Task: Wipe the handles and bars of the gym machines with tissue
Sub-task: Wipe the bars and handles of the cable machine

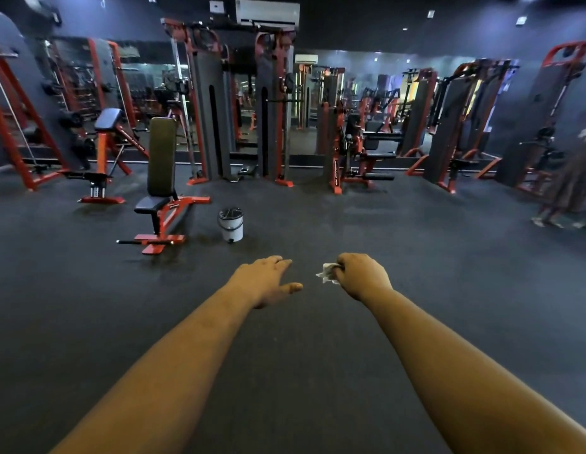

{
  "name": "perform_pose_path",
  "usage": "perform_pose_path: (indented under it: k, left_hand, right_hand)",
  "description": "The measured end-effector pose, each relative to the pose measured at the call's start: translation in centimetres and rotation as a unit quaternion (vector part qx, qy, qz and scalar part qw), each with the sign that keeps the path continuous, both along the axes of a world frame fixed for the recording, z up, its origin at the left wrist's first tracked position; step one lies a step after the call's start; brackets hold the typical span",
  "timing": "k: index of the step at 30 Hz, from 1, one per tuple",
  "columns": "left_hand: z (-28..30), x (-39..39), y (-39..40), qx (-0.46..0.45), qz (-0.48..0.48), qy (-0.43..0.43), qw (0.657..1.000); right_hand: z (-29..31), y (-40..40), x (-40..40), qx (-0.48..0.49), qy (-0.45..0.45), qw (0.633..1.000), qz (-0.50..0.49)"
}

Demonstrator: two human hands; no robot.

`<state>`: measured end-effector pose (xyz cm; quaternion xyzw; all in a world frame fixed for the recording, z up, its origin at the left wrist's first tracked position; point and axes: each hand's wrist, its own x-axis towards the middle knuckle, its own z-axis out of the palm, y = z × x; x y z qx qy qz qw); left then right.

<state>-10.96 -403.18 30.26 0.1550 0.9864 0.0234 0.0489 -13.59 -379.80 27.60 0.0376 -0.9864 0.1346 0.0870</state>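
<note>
The right hand (362, 276) gripped a crumpled tissue (327, 273) above bare floor; the left hand (268, 281) was held flat, fingers straight, holding nothing. The machines (275, 106) stood well apart from both. Risk: the small wad could shred or slip on the bars

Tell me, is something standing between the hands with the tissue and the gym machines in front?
Nothing blocks the way. The right hand grips the tissue, the left hand is open. Bare floor lies ahead up to the machines; the bench and bucket stand off to the left.
</note>
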Motion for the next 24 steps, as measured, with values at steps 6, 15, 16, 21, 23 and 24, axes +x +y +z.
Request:
perform_pose_path:
  k: [6,15,16,21,23,24]
  left_hand:
    - [0.7,-11.8,-0.3,-0.006,-0.008,0.002,1.000]
    - [-0.3,-32.3,2.9,-0.021,0.005,0.020,1.000]
    - [-0.1,-34.5,3.4,-0.020,0.009,0.020,1.000]
    - [1.0,-45.4,5.3,-0.016,0.022,0.023,0.999]
    - [1.1,-49.5,5.6,-0.014,0.022,0.023,0.999]
    - [1.1,-51.5,5.6,-0.015,0.021,0.024,0.999]
  right_hand:
    - [0.1,-0.2,-11.3,-0.016,-0.010,1.000,-0.015]
    - [-0.8,2.9,-32.1,-0.016,-0.002,1.000,0.009]
    - [-0.5,3.4,-34.6,-0.014,0.000,1.000,0.015]
    - [0.9,5.3,-45.9,-0.019,-0.005,0.999,0.028]
    - [1.1,5.5,-50.0,-0.025,-0.009,0.999,0.029]
    - [1.1,5.5,-52.0,-0.025,-0.011,0.999,0.031]
